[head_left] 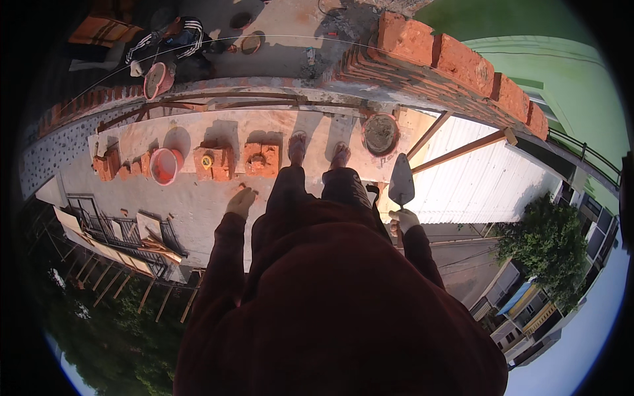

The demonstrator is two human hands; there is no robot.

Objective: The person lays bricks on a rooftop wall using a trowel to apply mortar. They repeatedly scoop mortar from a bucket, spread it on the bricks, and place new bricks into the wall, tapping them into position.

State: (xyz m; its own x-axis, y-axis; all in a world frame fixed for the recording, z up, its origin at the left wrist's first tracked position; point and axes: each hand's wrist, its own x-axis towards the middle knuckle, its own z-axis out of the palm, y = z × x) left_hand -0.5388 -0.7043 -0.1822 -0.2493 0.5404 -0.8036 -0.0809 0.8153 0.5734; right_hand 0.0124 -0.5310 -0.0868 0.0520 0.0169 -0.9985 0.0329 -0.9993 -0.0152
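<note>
My right hand [405,220] grips the handle of a pointed trowel [401,179], its grey blade directed away from me. Beyond the blade, a round pan of grey mortar [380,134] rests on the plank platform [310,125], right of my feet. My left hand [242,202] hangs low with its fingers stretched out and nothing seen in it. Nearest to that hand is a stack of red bricks [262,160]. Another brick stack [214,162] farther left carries a small round yellow object [207,160]. A reddish bucket [166,165] stands beside it.
A freshly laid brick wall [456,59] rises at the far right. Across the low wall a person [181,39] in dark clothing is beside a pink mortar bowl [155,80]. More bricks [105,165] lie at the left. Wooden braces [456,152] cross white corrugated sheeting [475,188].
</note>
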